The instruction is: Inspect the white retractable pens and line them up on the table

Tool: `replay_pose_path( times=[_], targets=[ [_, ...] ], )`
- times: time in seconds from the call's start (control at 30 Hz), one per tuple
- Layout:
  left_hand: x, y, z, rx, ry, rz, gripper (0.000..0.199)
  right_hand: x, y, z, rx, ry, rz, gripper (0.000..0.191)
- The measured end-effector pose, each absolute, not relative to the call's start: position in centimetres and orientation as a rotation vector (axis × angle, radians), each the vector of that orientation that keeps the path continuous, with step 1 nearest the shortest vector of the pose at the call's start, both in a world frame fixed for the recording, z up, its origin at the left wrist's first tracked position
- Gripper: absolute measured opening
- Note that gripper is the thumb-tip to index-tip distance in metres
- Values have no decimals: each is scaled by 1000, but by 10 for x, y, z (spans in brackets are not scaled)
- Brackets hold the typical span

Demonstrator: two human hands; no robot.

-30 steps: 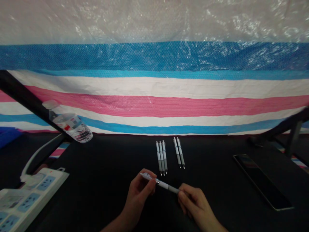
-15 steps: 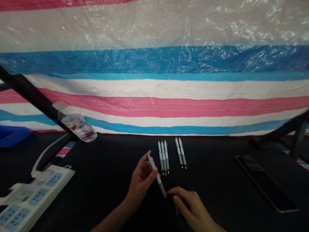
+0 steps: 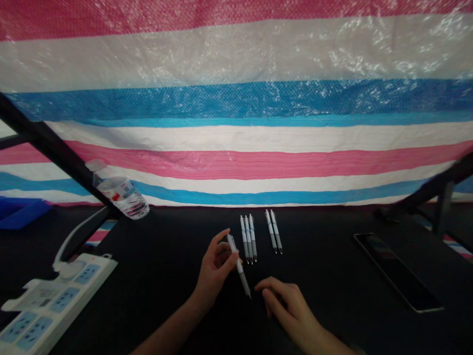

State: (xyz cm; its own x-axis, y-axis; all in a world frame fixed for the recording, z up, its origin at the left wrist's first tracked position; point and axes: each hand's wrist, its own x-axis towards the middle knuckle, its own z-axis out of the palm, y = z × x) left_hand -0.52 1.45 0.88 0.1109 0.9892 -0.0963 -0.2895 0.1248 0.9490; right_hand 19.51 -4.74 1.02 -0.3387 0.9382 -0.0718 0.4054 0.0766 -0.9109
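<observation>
Between the thumb and fingers of my left hand [image 3: 216, 268] is a white pen with a grey grip [image 3: 241, 276], its tip pointing down and to the right. My right hand [image 3: 286, 303] is just right of that tip, apart from the pen, with its fingers curled and thumb near the index finger; whether anything is between them is too small to tell. Beyond my hands, three similar pens [image 3: 248, 239] lie side by side on the black table [image 3: 318, 241]. Two more pens [image 3: 274, 231] lie to their right.
A phone [image 3: 397, 271] lies at the right. A white power strip [image 3: 55, 301] with a plugged-in cable is at the left. At the back left a clear bottle [image 3: 125, 197] is tilted by a black frame bar [image 3: 62, 155]. A blue tray [image 3: 22, 212] stands far left, and a striped sheet [image 3: 236, 165] hangs behind.
The view has shifted slightly. The held pen's tip now shows at its lower end, and my right fingertips have come a little away from it.
</observation>
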Motion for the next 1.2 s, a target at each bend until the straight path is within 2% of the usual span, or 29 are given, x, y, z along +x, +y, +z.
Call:
replay_pose_path(
  times=[0.07,0.27,0.47,0.6,0.8,1.2],
  targets=[
    [-5,15,9,937,970,1202,63,195,-47,9,-1325,-1789,1231,41],
    [-7,16,9,935,984,1210,54,194,-46,9,-1310,-1749,1229,43],
    [-8,17,9,935,952,1214,68,193,-44,10,-1296,-1730,1201,45],
    [-9,19,8,943,972,1215,57,194,-43,10,-1292,-1744,1173,44],
    [-10,21,9,923,1006,1247,64,193,-42,9,-1284,-1751,1167,42],
    [-11,23,15,987,1056,1247,54,195,-41,8,-1288,-1689,1173,42]
  ],
)
